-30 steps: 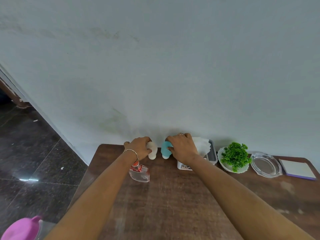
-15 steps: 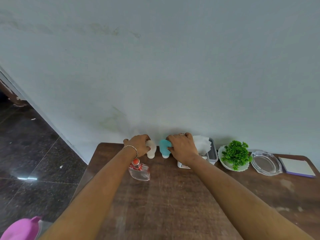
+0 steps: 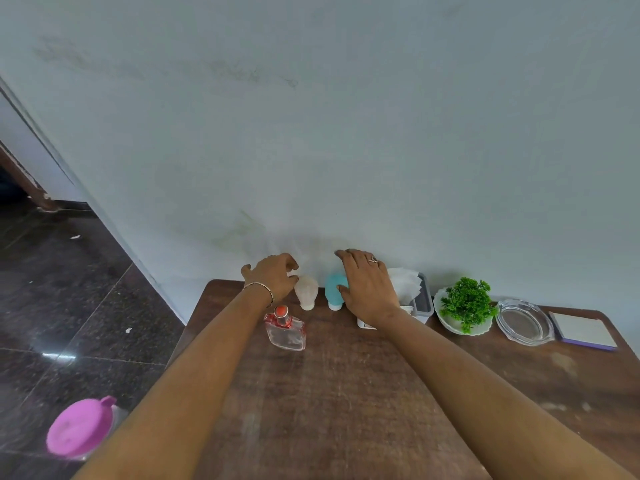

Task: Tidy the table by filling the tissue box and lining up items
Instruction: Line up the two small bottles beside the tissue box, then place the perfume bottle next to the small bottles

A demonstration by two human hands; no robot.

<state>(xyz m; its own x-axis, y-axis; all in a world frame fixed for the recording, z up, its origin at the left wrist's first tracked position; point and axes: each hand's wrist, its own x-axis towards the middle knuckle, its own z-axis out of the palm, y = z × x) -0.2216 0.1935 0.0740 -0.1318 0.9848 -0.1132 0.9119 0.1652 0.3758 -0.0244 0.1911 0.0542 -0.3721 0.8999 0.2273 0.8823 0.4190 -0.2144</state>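
Tissue box (image 3: 425, 301) filled; perfume bottle (image 3: 286, 329) not yet aligned. Left hand (image 3: 273, 276) loose, empty by white bottle (image 3: 306, 291); right hand (image 3: 367, 289) flat on teal bottle (image 3: 335, 289).

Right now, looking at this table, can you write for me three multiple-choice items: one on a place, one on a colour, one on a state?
1. The plant stands between:
A) the tissue box and the glass dish
B) the two bottles
C) the notepad and the table edge

2. The bottle partly under the right hand is:
A) pink
B) yellow
C) blue

3. The tissue box is:
A) shut by a lid
B) open, with tissue sticking out
C) lying on its side

Answers:
1 A: the box is on its left and the dish on its right.
2 C: its blue body shows beside the thumb.
3 B: white tissue rises above its rim.
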